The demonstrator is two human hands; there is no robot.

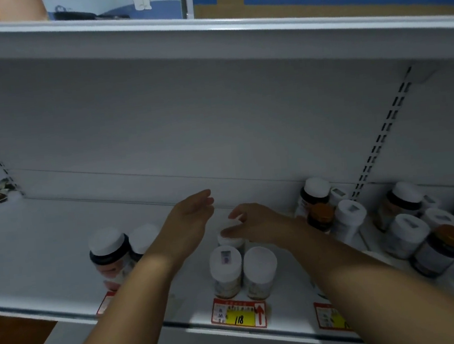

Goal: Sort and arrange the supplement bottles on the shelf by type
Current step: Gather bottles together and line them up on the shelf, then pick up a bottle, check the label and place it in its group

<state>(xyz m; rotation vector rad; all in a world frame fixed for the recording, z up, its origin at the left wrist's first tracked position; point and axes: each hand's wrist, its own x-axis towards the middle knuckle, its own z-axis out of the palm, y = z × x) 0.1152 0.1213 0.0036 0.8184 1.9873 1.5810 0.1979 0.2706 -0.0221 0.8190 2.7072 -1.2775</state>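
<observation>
The white shelf (60, 245) is carrying two dark white-capped bottles (110, 257) left of the price tag (239, 313), three pale bottles (226, 270) directly behind it. Left hand (189, 223) is hovering open; right hand (256, 226) is pinching the rearmost pale bottle's cap (232, 224).

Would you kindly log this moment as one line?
left hand: open, empty | right hand: fingers on white-capped bottle | step: placing behind front pair
</observation>
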